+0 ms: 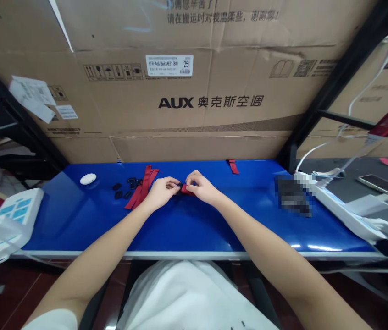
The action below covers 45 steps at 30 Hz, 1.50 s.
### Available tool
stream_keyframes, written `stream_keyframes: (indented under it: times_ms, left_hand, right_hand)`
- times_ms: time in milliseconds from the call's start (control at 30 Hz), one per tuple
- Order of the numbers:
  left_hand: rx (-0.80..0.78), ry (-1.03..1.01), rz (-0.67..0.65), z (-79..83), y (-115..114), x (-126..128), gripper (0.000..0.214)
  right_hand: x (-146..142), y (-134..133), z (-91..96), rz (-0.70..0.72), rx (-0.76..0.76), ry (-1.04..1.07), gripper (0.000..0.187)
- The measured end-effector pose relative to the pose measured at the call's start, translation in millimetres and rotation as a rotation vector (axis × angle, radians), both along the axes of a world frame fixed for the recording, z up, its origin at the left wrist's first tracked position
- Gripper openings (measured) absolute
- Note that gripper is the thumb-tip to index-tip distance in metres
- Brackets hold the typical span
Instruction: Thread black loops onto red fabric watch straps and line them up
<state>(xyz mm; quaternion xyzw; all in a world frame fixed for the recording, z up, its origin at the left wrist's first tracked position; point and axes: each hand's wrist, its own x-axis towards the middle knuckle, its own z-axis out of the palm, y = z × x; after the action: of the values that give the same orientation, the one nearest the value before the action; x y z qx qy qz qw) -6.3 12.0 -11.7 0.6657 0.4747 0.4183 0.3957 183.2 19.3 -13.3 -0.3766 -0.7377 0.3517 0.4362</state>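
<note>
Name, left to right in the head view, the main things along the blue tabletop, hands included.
Left white power strip, round white object, red straps, left hand, right hand, short red strap, blurred dark object, right white power strip.

The hands (203, 188) hold a red strap (188, 190) and perhaps a black buckle (180, 186) over the blue table (194, 229).
</note>
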Motion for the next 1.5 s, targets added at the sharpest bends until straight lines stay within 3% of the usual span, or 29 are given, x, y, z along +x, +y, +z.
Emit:
stream_keyframes:
  times_ms: [100,267,433,567,633,700,767,867,1000,1100,1200,1267,1367,1433,1500]
  left_hand:
    - [0.1,0.098,0.021,0.3,-4,3,0.023]
    - [0.163,0.174,0.031,4.0,-15,12,0.023]
    - [-0.007,-0.084,-0.031,3.3,-11,11,0.018]
    - [-0.129,-0.278,-0.093,4.5,-9,8,0.028]
    - [-0.166,-0.305,-0.133,7.8,-11,8,0.033]
    - [-0.183,-0.304,-0.16,12.4,-14,7,0.036]
    - [-0.18,-0.278,-0.176,16.9,-16,5,0.037]
    - [-0.154,-0.19,-0.198,19.8,-15,-2,0.034]
    - [0.009,0.14,-0.039,16.9,-6,-18,0.022]
    - [0.197,0.46,0.156,15.9,2,-31,0.011]
    - [0.274,0.597,0.225,18.0,5,-36,0.009]
    - [0.283,0.535,0.185,20.3,3,-33,0.008]
    - [0.211,0.242,0.005,23.7,-4,-22,0.016]
    - [0.097,0.03,-0.12,25.1,-9,-13,0.024]
    - [0.007,-0.086,-0.169,25.0,-14,-6,0.029]
  right_hand:
    - [-2,-2,0.5,-0.084,0.031,-0.143,0.008]
    - [-6,-6,0.6,-0.136,0.023,-0.182,0.009]
    - [-5,-5,-1.9,-0.076,-0.028,-0.079,0.008]
    - [-6,-4,-1.4,0.041,-0.185,0.161,0.026]
    - [-4,-3,-0.6,0.101,-0.217,0.212,0.023]
    - [0,-1,-0.3,0.09,-0.148,0.152,0.016]
    - [5,1,-1.3,-0.011,-0.002,-0.045,0.026]
    - [11,4,-3.2,-0.191,0.135,-0.461,0.037]
    - [15,4,-0.3,-0.35,0.045,-0.786,0.018]
    - [20,2,4.8,-0.399,0.007,-0.835,0.01]
    - [26,-2,9.8,-0.409,-0.026,-0.676,0.019]
    - [26,-5,13.7,-0.324,-0.085,-0.451,0.022]
    - [20,-12,21.0,0.0,-0.252,-0.079,0.021]
    - [15,-16,24.9,0.205,-0.352,0.083,0.029]
    - [11,-19,26.4,0.288,-0.378,0.155,0.036]
